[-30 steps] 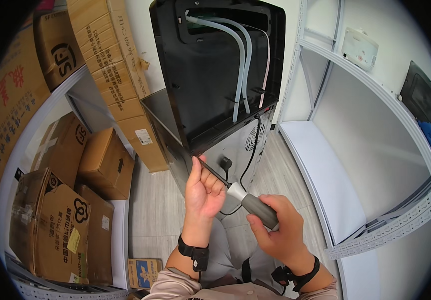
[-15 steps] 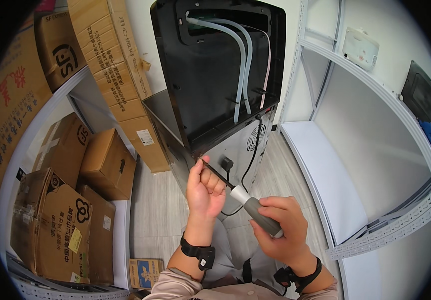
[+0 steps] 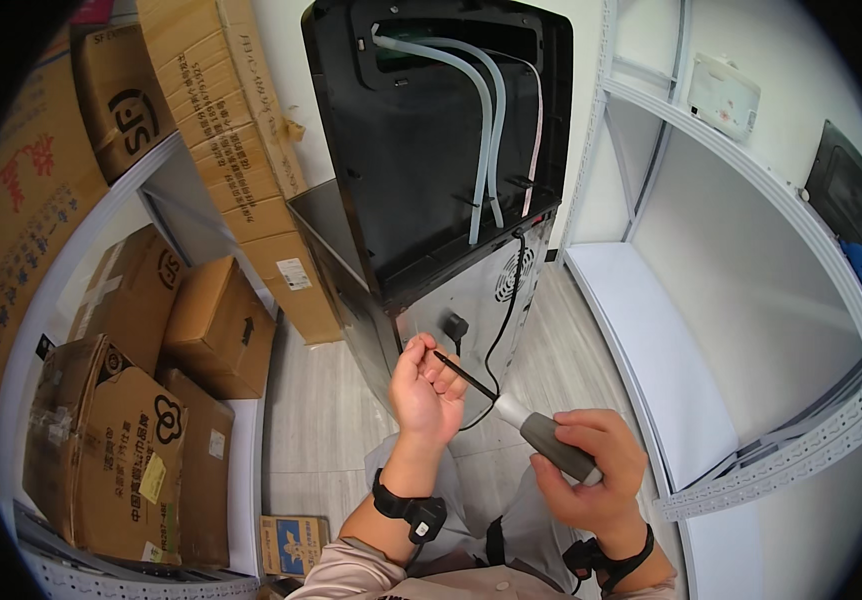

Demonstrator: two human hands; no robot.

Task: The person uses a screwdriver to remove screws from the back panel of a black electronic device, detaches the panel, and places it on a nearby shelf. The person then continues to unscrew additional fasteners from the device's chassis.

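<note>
My right hand (image 3: 596, 470) is wrapped round the grey handle of a screwdriver (image 3: 549, 437). Its long black shaft points up and left, toward my left hand (image 3: 429, 395). There the fingers are curled, thumb and fingertips close beside the screwdriver's tip; whatever they pinch, if anything, is too small to make out. Beyond both hands stands a tall black and silver appliance (image 3: 421, 180). Two pale hoses (image 3: 484, 130) and a thin light cable run down inside its open black upper part. A black power cord with a plug (image 3: 454, 325) hangs against the lower silver panel.
Cardboard boxes (image 3: 216, 330) fill the shelving on the left, and a tall carton (image 3: 226, 150) leans beside the appliance. At right stands a white metal shelf rack (image 3: 651, 350). A small blue and tan box (image 3: 294, 545) lies at lower left, near my left arm.
Both hands and the screwdriver have drawn back from the appliance's lower corner, toward me and a little to the right. My right hand still grips the handle.
</note>
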